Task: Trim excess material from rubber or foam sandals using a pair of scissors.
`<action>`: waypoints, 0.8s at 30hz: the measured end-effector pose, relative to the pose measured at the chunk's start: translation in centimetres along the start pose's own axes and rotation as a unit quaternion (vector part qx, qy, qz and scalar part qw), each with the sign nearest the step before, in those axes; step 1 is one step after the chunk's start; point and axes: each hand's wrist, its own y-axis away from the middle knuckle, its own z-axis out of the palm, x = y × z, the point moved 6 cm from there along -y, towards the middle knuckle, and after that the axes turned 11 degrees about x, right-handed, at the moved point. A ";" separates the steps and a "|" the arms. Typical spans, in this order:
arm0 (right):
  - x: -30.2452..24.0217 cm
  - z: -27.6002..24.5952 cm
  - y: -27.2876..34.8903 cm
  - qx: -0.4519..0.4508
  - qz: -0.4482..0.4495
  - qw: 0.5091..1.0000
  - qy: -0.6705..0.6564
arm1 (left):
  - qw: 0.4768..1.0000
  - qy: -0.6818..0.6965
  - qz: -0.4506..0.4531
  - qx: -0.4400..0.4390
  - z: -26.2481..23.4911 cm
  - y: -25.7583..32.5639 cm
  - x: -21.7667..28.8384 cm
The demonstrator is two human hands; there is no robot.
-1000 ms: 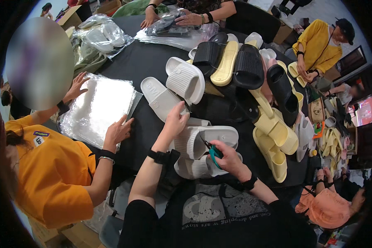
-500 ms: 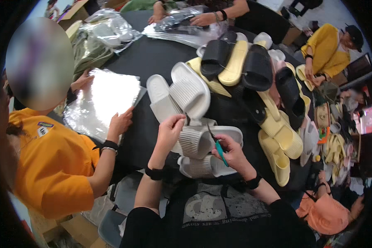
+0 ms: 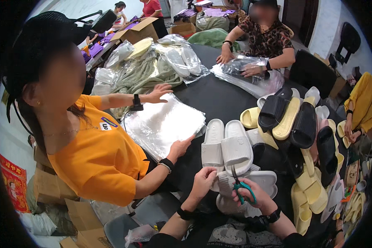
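Observation:
In my right hand is a pair of scissors with teal handles, the fingers wrapped round them. Their blades point away from me, over the lower edge of a white ribbed slipper. My left hand is closed in a pinch just left of the blades, beside the slippers; what it pinches, if anything, is too small to make out. A second white slipper lies alongside the first, toes toward me. More white slippers are stacked beneath and nearer to me, partly covered by my hands.
Black slippers and yellow slippers are heaped to the right on the black table. At left, a co-worker in orange handles clear plastic bags. Across the table another person handles bags. Bagged slippers lie at far left.
The view has swung left and up, so the table sits lower and further right. The scissors have turned to show their handle loops. The co-worker's far hand has lifted off the bags.

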 end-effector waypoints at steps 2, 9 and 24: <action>-0.2 1.1 -0.1 -0.013 0.047 0.999 -0.003 | 1.000 0.002 0.005 0.003 0.2 -0.3 0.4; 1.8 1.7 -1.9 -0.027 0.074 0.997 -0.005 | 0.999 -0.020 0.040 0.030 0.4 -0.9 0.9; 2.1 2.3 -3.7 0.026 0.033 0.999 -0.019 | 1.000 0.010 -0.014 0.013 0.6 -0.5 -0.3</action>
